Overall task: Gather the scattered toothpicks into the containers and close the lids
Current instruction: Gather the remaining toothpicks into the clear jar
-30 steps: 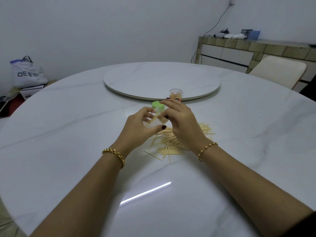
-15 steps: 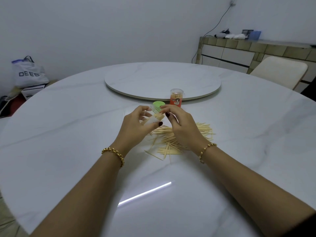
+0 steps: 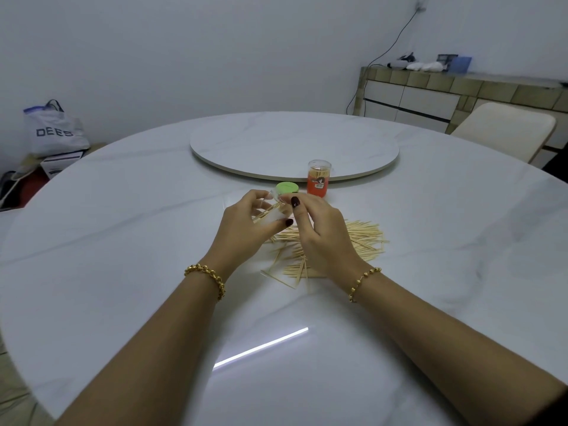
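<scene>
Pulled the right hand [image 3: 322, 232] down and back from over the clear container [image 3: 278, 207] since a second ago, uncovering the whole orange container [image 3: 319, 179] behind, where only the top showed before. Tipped the clear container further onto its side in the left hand [image 3: 242, 229], green lid [image 3: 287, 188] at the far end. Brought the right fingertips together at its mouth, with the toothpicks [image 3: 266, 212] inside now slanting lower.
</scene>
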Tool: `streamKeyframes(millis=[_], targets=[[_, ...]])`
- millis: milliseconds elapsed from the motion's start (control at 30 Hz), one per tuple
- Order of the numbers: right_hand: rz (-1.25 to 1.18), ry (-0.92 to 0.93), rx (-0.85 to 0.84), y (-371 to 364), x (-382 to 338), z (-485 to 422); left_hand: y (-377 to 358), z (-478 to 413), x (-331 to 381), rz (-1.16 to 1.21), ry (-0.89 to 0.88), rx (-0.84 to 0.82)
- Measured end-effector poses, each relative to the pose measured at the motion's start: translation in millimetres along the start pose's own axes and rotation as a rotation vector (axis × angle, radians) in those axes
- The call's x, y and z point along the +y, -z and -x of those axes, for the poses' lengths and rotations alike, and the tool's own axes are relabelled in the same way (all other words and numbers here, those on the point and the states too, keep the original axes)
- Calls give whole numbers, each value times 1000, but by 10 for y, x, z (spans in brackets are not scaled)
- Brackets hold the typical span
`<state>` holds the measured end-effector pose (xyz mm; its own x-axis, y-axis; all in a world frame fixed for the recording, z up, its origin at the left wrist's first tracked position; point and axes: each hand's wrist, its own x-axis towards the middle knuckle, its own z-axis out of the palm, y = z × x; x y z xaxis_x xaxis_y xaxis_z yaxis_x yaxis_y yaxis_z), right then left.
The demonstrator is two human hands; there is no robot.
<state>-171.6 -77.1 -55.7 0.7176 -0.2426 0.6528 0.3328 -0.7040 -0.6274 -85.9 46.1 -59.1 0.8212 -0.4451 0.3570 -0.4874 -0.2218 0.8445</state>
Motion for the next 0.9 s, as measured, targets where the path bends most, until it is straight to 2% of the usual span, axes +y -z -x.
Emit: streamKeyframes(millis=[167,300,433,567,733,900], targets=[[-21,-23,-8,52,109,-52,-19,-2,-8,-5,-19,-44],[82,4,51,119,208,-102,-16,-12,-8,-29,-35,-78],[89,-20,-32,146,274,-108,-15,-9,-15,-27,-45,-101],[214,-56,-60,151,297,-118,-14,-14,-39,-38,-61,-113],[-34,-157,-129,192,199,-140,-6,-11,-53,-57,-49,-120],[-61,-223,-94,308,275,-153,-22,-10,-57,-92,-51,-140]])
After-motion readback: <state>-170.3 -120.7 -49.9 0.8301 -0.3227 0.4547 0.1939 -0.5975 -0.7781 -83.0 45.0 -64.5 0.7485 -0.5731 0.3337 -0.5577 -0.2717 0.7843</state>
